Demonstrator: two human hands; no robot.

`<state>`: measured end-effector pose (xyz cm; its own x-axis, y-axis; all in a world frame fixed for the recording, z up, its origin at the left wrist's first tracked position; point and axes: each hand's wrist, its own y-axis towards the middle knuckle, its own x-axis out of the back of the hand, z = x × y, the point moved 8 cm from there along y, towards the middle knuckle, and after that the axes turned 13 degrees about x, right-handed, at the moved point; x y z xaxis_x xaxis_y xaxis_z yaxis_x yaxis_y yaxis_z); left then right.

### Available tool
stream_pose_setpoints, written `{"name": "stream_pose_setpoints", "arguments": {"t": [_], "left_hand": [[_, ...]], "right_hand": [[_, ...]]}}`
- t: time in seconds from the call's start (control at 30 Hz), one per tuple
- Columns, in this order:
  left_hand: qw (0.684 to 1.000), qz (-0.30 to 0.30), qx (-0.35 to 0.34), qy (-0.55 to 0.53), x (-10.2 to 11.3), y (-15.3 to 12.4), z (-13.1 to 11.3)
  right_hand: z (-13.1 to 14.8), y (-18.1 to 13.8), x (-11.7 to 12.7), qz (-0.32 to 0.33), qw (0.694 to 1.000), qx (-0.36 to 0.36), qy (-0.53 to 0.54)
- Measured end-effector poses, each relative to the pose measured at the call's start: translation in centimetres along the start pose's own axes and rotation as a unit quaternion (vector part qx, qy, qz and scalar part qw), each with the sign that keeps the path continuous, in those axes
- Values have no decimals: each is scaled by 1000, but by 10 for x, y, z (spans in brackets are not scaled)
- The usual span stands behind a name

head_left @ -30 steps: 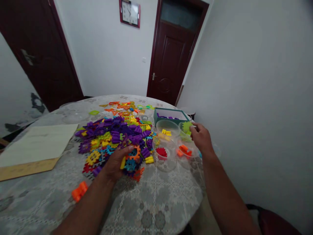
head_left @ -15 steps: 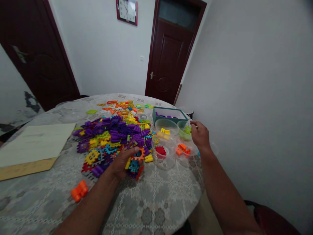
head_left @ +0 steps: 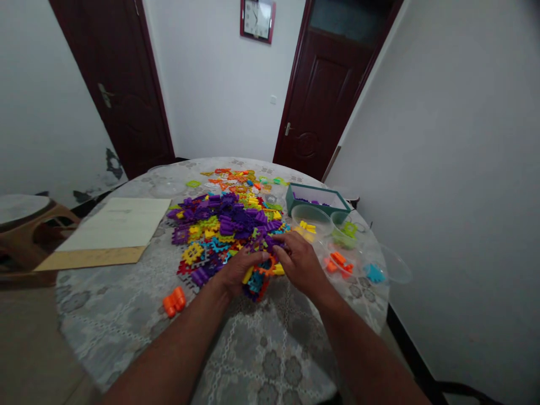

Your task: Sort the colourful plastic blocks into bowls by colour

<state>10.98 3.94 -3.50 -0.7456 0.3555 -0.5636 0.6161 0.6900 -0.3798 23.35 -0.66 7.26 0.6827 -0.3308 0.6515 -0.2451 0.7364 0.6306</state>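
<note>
My left hand (head_left: 239,271) is closed around a handful of plastic gear-shaped building pieces. An orange gear piece (head_left: 265,265) shows at the thumb, with blue gear pieces (head_left: 255,282) and a yellow piece (head_left: 248,274) beneath. My right hand (head_left: 301,261) is right beside it, thumb and fingers bent onto a purple building piece (head_left: 270,243) at the top of the handful. Its fingertips are partly hidden. Behind both hands spreads a pile of mixed gear pieces (head_left: 230,216), mostly purple, with yellow, blue, green and red among them.
Clear plastic bowls (head_left: 314,212) on the right hold yellow, green, orange and blue pieces. Behind them stands a green-edged box (head_left: 318,198) with purple pieces inside. Orange connectors (head_left: 174,301) lie at the left front, near a paper-covered board (head_left: 113,225). Flat pieces (head_left: 236,179) lie farther back.
My right hand has come from above the right-hand bowls back to my left hand. The left hand keeps its handful. The whole view has shifted, with the table farther right.
</note>
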Motion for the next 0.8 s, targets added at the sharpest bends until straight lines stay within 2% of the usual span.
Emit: {"name": "stream_pose_setpoints", "arguments": {"t": [0.13, 0.3, 0.43, 0.5, 0.67, 0.73, 0.8], "left_hand": [[1000, -12, 18, 0, 4, 3, 3], [999, 20, 26, -11, -1, -1, -1], [998, 23, 43, -29, -3, -5, -1], [999, 17, 42, -28, -2, -5, -1], [999, -2, 13, -31, 3, 0, -2], [999, -3, 12, -30, 5, 1, -2], [1000, 2, 20, -20, 5, 2, -2]], "right_hand": [[-6, -2, 5, -16, 999, -48, 19], [-21, -5, 31, -46, 994, -97, 5], [-49, 11, 45, 48, 994, -91, -30], [-73, 29, 57, 63, 991, -92, -71], [-139, 78, 108, -67, 961, -145, -225], [-151, 88, 116, -102, 952, -158, -243], [-147, 93, 111, -106, 957, -142, -228]]}}
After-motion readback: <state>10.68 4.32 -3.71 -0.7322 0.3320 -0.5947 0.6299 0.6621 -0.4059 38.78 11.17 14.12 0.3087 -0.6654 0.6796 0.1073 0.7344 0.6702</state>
